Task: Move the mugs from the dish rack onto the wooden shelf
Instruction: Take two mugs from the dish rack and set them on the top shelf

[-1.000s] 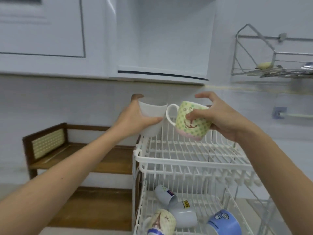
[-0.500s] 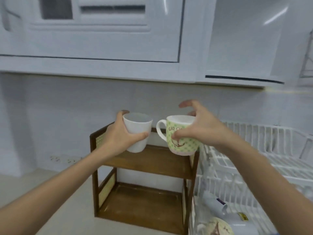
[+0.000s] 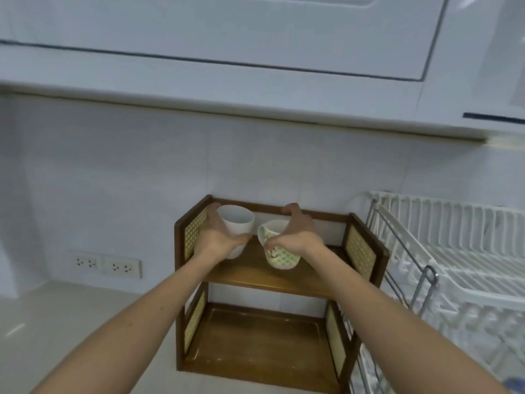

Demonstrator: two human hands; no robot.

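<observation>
My left hand [image 3: 218,242] wraps the white mug [image 3: 237,223], and my right hand [image 3: 295,237] clamps the green dotted mug [image 3: 279,255], both near the frame's centre over the top board of the wooden shelf [image 3: 267,275]. I judge this the placing step: lower each upright, apart, then let go. The dish rack [image 3: 454,251] stands at right.
</observation>
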